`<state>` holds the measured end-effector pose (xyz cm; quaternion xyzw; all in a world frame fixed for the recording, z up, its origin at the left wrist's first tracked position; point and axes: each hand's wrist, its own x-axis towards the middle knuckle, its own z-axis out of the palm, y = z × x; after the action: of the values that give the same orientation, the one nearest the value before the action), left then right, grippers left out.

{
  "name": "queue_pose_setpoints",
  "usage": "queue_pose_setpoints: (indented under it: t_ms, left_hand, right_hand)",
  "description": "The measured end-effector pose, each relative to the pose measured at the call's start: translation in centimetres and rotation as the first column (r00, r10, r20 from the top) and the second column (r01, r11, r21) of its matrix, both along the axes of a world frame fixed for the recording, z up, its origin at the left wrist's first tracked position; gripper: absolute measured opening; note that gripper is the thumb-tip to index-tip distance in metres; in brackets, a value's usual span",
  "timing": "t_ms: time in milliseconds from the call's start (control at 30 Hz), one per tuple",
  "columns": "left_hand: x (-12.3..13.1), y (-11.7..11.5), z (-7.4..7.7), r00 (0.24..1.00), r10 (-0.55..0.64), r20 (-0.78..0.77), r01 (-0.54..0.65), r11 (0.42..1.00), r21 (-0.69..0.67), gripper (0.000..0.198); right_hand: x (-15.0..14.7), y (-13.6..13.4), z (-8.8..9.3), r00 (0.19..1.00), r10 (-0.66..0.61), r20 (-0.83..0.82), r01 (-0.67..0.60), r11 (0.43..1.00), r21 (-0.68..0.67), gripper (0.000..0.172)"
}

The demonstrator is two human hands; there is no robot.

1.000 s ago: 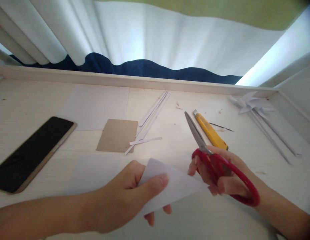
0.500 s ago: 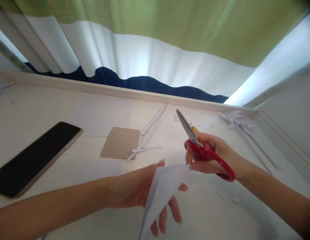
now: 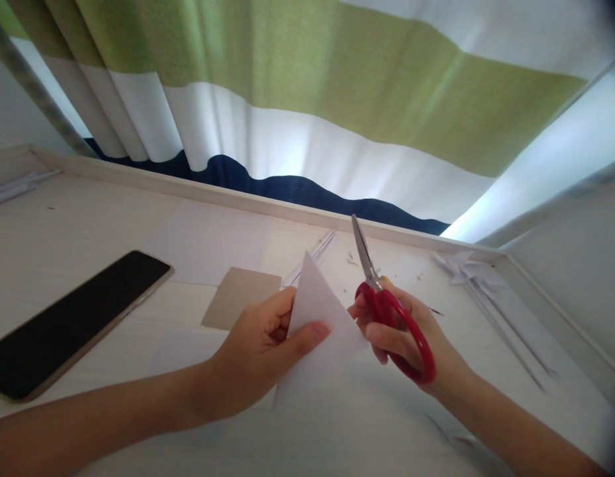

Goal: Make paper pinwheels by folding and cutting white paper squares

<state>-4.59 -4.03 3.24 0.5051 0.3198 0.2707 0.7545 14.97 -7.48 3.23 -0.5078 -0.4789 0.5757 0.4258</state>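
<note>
My left hand pinches a folded piece of white paper, thumb on the near face and fingers behind. One corner of the paper points up. Red-handled scissors rest in my right hand, their blades together and pointing up and away. The fingertips of that hand are at the right edge of the paper; whether they grip it I cannot tell. Below the paper's upper part, its lower edge blurs into the white table.
A black phone lies at left. Behind my left hand are a brown card, a white sheet and paper strips. A paper pinwheel with sticks lies at right. A raised ledge and striped curtain border the back.
My left hand has turned over, from palm open behind the paper to thumb on its front. The paper now stands corner up. The scissors have shifted slightly left and down.
</note>
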Motion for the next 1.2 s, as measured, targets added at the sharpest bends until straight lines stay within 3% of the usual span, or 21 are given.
queue_pose_setpoints:
  t_ms: [133,267,367,467,567,700,1000,1200]
  left_hand:
    - [0.1,-0.1,-0.3,0.993,0.018,-0.116,-0.008,0.996,0.083,0.018]
    - [0.5,0.1,-0.7,0.997,-0.031,-0.070,0.031,0.999,-0.009,0.018]
    - [0.7,0.3,-1.3,0.985,-0.142,-0.100,0.130,0.984,-0.120,0.022]
    - [0.8,0.3,-2.0,0.947,-0.311,-0.073,0.279,0.917,-0.287,0.037]
    - [0.9,0.1,-2.1,0.920,-0.388,-0.060,0.349,0.877,-0.330,0.037]
    - [0.6,-0.1,-1.4,0.929,-0.345,-0.131,0.303,0.916,-0.262,0.040]
    - [-0.1,-0.2,-0.7,0.984,-0.158,-0.078,0.140,0.970,-0.200,0.026]
    - [-0.2,-0.2,0.1,0.987,-0.124,-0.099,0.101,0.972,-0.211,0.023]
  right_hand:
    - [-0.9,-0.6,0.3,1.000,-0.029,0.007,0.030,0.998,-0.048,0.030]
    - [-1.4,-0.4,0.9,0.995,-0.087,0.051,0.089,0.995,-0.043,0.030]
    - [-1.3,-0.4,0.7,0.996,-0.066,0.066,0.068,0.998,-0.020,0.030]
    - [-1.3,-0.6,0.2,0.999,-0.012,0.046,0.014,0.998,-0.054,0.031]
    - [-1.3,-0.8,0.0,1.000,0.024,-0.007,-0.025,0.995,-0.098,0.030]
    - [-0.5,-1.3,-0.4,0.996,0.082,-0.029,-0.084,0.993,-0.083,0.031]
    - [1.9,-3.2,-3.7,0.951,0.307,-0.045,-0.308,0.951,-0.018,0.050]
    - [1.8,-3.7,-2.8,0.926,0.332,-0.179,-0.359,0.922,-0.147,0.046]
